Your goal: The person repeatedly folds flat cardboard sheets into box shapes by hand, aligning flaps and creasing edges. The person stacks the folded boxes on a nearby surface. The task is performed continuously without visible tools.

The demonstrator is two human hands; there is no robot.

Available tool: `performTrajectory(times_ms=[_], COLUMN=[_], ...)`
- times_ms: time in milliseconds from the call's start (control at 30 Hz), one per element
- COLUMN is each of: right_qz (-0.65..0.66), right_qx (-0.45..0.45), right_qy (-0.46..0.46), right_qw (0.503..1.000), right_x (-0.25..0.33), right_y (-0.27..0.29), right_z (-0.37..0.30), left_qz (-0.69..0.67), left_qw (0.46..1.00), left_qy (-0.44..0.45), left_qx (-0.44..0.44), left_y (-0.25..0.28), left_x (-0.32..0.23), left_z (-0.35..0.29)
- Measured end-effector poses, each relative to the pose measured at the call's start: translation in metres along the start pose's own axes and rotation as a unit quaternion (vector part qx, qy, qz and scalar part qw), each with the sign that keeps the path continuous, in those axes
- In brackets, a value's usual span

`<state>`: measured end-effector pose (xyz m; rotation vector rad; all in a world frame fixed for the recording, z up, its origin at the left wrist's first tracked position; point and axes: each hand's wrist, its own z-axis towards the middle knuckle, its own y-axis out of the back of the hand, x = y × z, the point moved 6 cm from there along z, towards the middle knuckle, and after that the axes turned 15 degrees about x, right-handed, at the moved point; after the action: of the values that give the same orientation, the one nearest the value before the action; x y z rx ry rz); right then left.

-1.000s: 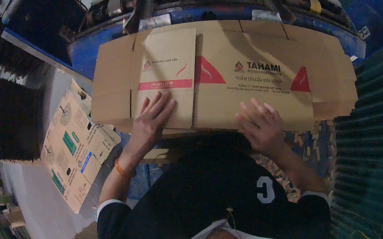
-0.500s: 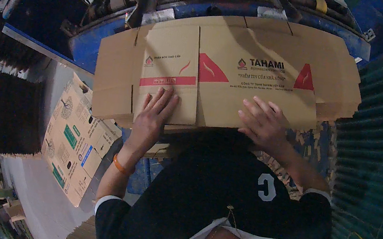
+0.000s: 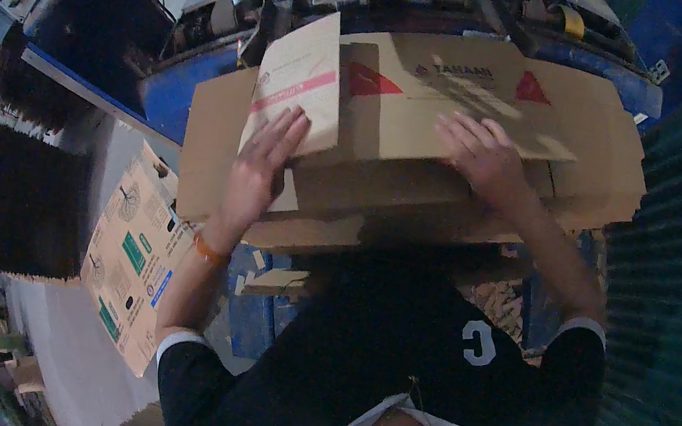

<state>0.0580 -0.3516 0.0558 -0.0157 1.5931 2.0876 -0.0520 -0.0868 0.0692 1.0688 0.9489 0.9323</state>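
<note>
A flattened cardboard box [image 3: 424, 128] with red printed shapes has its near edge raised off the brown cardboard [image 3: 398, 188] beneath it. Its narrow left panel [image 3: 323, 65], crossed by a red band, tilts up from the wider panel. My left hand [image 3: 270, 145] holds this narrow panel near its lower edge, fingers straight and together on the face, thumb hidden. At the wider panel's near edge, my right hand [image 3: 486, 160] grips with fingers on top; its thumb is out of sight. An orange wristband [image 3: 212, 251] circles my left wrist.
Behind the cardboard runs a blue machine [image 3: 177, 69] with metal parts. Printed cardboard sheets [image 3: 136, 257] lean at the left, near a dark stack of sheets [image 3: 21, 200]. Green corrugated sheeting [image 3: 669, 262] stands at the right. Cardboard scraps [image 3: 499, 307] lie below.
The printed box's near edge has risen and moved away from me, uncovering cardboard beneath. Its narrow left panel has tilted up. Both hands have moved farther from me with it.
</note>
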Motion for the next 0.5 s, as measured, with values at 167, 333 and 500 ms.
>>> performTrajectory(times_ms=[167,333,500], right_qz=[0.007,0.15,0.086], right_qx=[-0.007,0.078,0.139], right_qy=[-0.008,-0.118,-0.28], right_qw=[1.0,0.978,0.946], right_x=[-0.019,-0.077,-0.104], right_y=[-0.053,-0.114,-0.155], right_z=[0.059,0.102,0.152], left_qz=[-0.051,0.012,0.056], left_qw=[0.992,0.991,0.979], left_qy=[-0.013,0.047,0.046], left_qx=[-0.114,-0.123,-0.192], left_y=[-0.007,-0.02,-0.01], left_x=[0.067,0.085,0.055], left_z=[0.039,0.088,0.097])
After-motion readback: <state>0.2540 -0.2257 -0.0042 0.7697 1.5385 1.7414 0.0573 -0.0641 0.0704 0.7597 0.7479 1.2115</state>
